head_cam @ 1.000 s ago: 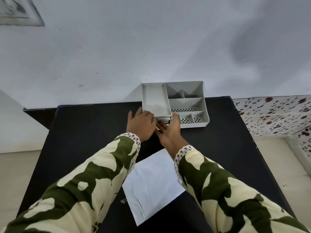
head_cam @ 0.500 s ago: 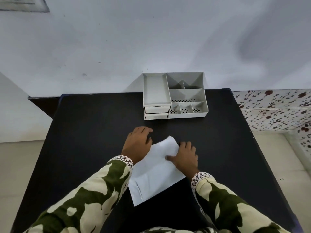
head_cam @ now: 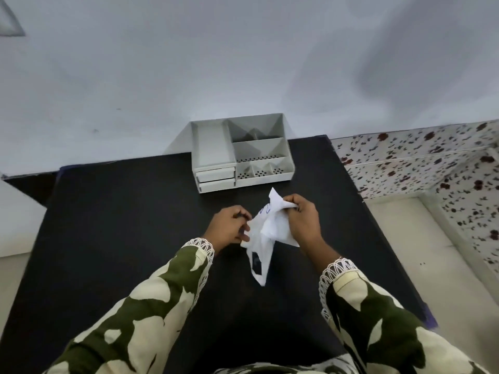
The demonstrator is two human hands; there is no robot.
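A white sheet of paper [head_cam: 266, 230] is lifted off the black table [head_cam: 121, 225] and crumpled between both hands. My right hand [head_cam: 302, 220] grips its upper right part with curled fingers. My left hand [head_cam: 229, 225] pinches its left edge. The sheet's lower corner hangs down toward me, and some blue writing shows near its top. Behind the hands, at the table's far edge, stands a grey desk organiser [head_cam: 240, 155] with several open compartments and two shut drawers at its front left.
A pale wall rises behind the table. A speckled tiled ledge [head_cam: 432, 168] runs along the right, with light floor below it. The table's right edge lies close to my right sleeve [head_cam: 378, 314]. My left sleeve [head_cam: 151, 306] covers the near left.
Both hands drew back from the organiser's drawers to the flat sheet, then picked it up and bunched it. The drawers now sit shut.
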